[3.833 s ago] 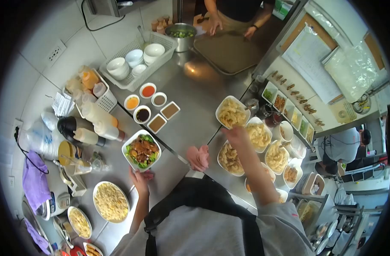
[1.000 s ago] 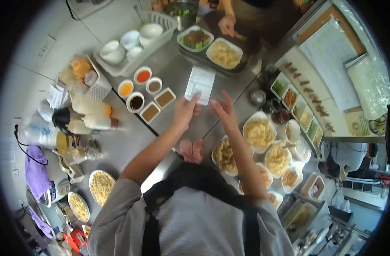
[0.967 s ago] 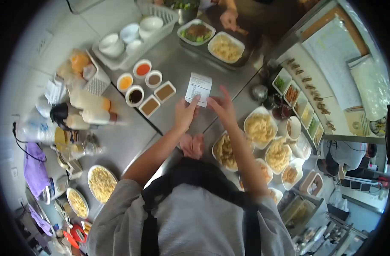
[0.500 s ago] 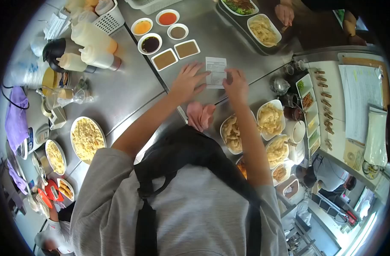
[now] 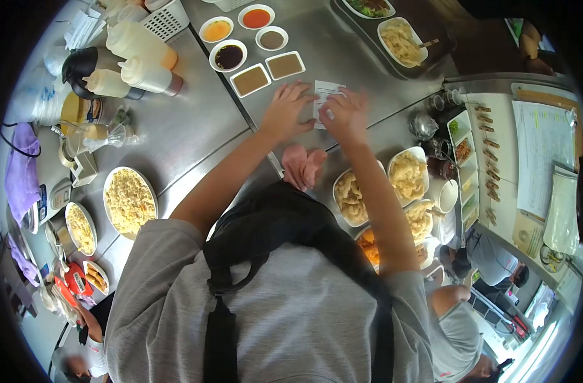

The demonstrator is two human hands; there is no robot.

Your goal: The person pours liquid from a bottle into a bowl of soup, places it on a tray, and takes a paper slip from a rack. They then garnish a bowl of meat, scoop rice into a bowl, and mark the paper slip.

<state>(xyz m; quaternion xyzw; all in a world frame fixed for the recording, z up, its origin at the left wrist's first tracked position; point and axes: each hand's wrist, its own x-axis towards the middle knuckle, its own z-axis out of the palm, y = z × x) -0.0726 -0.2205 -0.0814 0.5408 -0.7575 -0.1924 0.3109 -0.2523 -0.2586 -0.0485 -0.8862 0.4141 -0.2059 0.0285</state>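
Note:
A printed paper slip [image 5: 324,90] lies on the steel counter before me, partly covered by my hands. My left hand [image 5: 287,113] rests at the slip's left edge, fingers spread, holding nothing I can see. Over the slip's lower right part is my right hand [image 5: 345,118]; its thumb and forefinger are bent, the other fingers apart and slightly blurred. A crumpled pink cloth [image 5: 302,166] sits below them, close to my body. Just beyond my left hand are two square dishes of brown sauce, the nearer being a sauce dish [image 5: 250,81].
A dark tray [image 5: 349,39] at the back holds filled dishes. Right of my arm stand several bowls of pale, lumpy food, including a full bowl [image 5: 407,175]. At left are squeeze bottles [image 5: 141,45] and a large rice plate [image 5: 131,201]. Another person [image 5: 456,332] is at lower right.
My right hand has moved left over the slip. The other person's hand has left the dish on the tray, where a utensil handle now shows. Someone in grey has appeared at lower right.

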